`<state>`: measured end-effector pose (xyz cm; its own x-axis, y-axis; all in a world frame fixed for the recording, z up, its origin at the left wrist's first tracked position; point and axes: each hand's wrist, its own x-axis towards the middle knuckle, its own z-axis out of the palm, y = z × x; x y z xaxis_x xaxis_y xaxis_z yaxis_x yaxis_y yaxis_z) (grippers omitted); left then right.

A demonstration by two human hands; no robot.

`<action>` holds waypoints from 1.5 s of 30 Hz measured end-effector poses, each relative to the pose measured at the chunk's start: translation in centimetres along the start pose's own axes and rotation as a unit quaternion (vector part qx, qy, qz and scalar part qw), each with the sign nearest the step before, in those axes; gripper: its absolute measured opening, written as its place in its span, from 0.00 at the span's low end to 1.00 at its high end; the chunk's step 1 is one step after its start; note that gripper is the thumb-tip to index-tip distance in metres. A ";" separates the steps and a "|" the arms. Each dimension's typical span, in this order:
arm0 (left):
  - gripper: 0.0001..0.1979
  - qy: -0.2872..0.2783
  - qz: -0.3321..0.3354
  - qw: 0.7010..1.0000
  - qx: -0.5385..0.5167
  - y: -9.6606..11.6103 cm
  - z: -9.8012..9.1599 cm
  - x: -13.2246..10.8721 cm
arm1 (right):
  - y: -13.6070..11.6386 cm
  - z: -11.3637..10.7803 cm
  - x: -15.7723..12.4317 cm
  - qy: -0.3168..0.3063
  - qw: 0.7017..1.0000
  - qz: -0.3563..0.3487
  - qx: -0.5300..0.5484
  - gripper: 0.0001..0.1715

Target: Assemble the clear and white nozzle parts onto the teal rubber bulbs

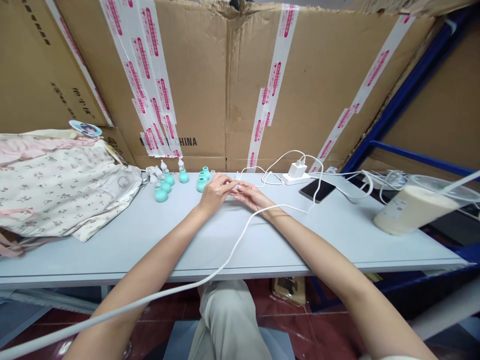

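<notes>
The left hand (pixel 216 191) and right hand (pixel 255 195) meet above the counter (pixel 210 235), fingers of both together on a small pale piece (pixel 236 186), too obscured to identify. Assembly appears partly complete: farther left, tipped bulbs (pixel 183 176) stand grouped; near the left hand, open bulbs (pixel 201 184) lack tips.

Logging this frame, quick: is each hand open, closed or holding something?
Left hand: fingers bent; anything held is too small to tell.
Right hand: fingers curled, fingertips close to the left's; its hold cannot be told.
</notes>
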<state>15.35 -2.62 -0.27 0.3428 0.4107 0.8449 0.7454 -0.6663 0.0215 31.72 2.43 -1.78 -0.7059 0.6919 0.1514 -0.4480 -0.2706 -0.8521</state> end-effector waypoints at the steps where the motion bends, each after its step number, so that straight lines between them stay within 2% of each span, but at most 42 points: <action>1: 0.14 -0.004 0.006 1.000 0.007 0.1 -0.1 0.1 | 0.1 0.0 0.0 0.003 1.000 -0.001 0.004 0.15; 4: 0.14 0.007 0.017 1.000 0.012 0.6 -0.1 0.3 | 0.1 0.0 0.1 0.013 1.000 -0.009 0.010 0.18; 10: 0.15 0.064 0.021 0.998 0.017 1.6 -0.2 0.7 | -0.6 0.8 -0.2 0.025 1.000 -0.011 0.001 0.17; 18: 0.15 0.006 0.002 0.998 0.068 1.5 -0.3 0.4 | -1.0 1.2 -0.6 0.044 0.999 0.007 -0.007 0.16; 21: 0.14 0.008 0.020 0.997 0.072 1.4 -0.9 0.7 | -1.2 1.7 -0.7 0.041 0.999 0.002 -0.023 0.16; 24: 0.13 0.037 0.010 0.998 0.055 1.3 -1.4 1.2 | -1.7 2.5 -0.7 0.038 0.998 -0.014 -0.051 0.17; 28: 0.12 0.087 -0.045 0.995 0.031 1.2 -1.2 1.2 | -1.9 3.2 -0.5 0.081 0.985 -0.100 -0.117 0.22; 33: 0.12 0.103 -0.074 0.992 0.026 0.9 -0.5 0.7 | -1.7 3.2 -0.5 0.154 0.927 -0.231 -0.250 0.14; 37: 0.11 0.111 -0.069 0.991 0.035 0.8 -0.3 0.6 | -1.3 3.1 -0.4 0.181 0.903 -0.270 -0.281 0.11; 40: 0.11 0.117 -0.072 0.990 0.036 0.7 -0.2 0.4 | -1.0 2.7 -0.1 0.178 0.911 -0.260 -0.267 0.12; 45: 0.09 0.113 -0.053 0.991 0.040 0.0 0.2 0.0 | -0.7 2.3 0.4 0.152 0.951 -0.182 -0.200 0.18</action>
<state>15.46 -2.51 -0.43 0.1295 0.3192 0.9388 0.8166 -0.5713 0.0817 30.47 1.33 0.04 -0.3259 0.8692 0.3717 -0.3445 0.2569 -0.9029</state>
